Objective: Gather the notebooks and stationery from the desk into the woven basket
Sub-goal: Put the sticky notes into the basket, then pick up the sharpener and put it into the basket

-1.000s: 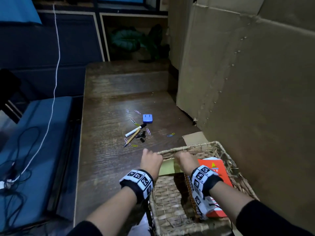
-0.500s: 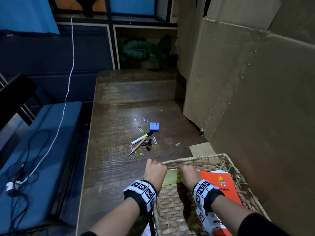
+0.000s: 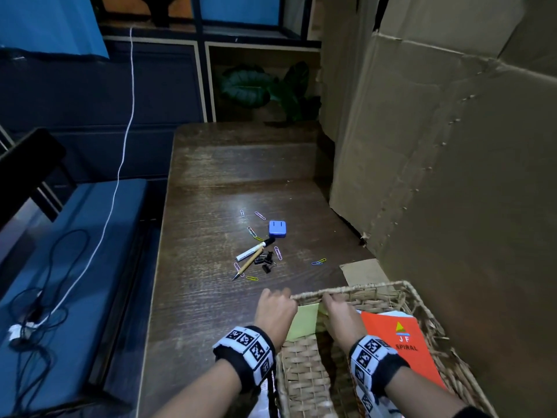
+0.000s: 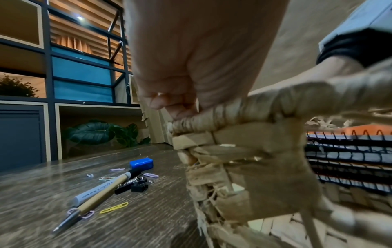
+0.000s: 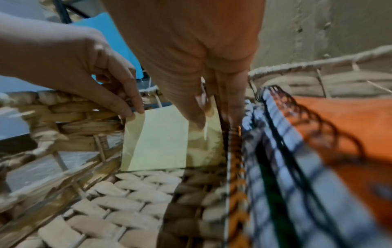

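Note:
The woven basket stands at the near right of the desk, and an orange spiral notebook leans inside it. Against its far wall stands a pale yellow paper pad, also visible in the right wrist view. My left hand curls over the far left corner of the rim, its fingertips pinching the pad's top corner. My right hand is inside the basket, pinching the pad's top edge. On the desk lie a white marker, a wooden pen, a blue box, black binder clips and several paper clips.
A tall cardboard wall runs along the desk's right side, with a loose cardboard scrap just beyond the basket. A blue bench with tangled cables and a white cord sits left of the desk edge. Shelving and a plant stand at the back.
Both hands stay at the basket's far rim with the yellow pad between them. The head view has tilted up, so the basket and hands sit lower in the frame.

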Action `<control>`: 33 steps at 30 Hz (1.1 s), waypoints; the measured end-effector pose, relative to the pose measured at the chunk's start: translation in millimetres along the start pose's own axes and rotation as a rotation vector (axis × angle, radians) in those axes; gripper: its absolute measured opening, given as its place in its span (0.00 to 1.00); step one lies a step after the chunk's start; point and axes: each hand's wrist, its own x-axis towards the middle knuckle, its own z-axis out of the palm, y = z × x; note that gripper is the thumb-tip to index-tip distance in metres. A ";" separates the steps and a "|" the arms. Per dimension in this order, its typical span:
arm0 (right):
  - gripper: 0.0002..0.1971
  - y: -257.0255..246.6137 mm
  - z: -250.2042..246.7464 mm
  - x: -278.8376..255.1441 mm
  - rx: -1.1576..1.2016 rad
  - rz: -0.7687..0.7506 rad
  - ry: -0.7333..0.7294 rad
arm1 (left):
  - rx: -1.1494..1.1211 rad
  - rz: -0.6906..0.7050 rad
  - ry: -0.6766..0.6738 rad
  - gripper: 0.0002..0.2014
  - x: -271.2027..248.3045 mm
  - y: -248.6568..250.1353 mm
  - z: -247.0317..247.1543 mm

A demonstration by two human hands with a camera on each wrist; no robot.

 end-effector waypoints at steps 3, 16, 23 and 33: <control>0.14 -4.8 -15.1 -3.6 -0.164 -0.002 -0.101 | -0.027 0.002 0.029 0.08 0.2 -5.0 -1.8; 0.08 -48.8 -166.1 80.4 0.040 -0.103 -0.079 | -0.608 -0.223 0.284 0.10 24.0 -121.4 -50.6; 0.12 -80.2 -128.6 166.3 0.116 -0.067 -0.090 | -0.735 -0.355 0.129 0.15 67.3 -148.2 -32.7; 0.30 -74.7 -42.4 239.0 0.097 -0.022 -0.208 | -0.540 -0.412 -0.116 0.16 110.0 -152.3 28.8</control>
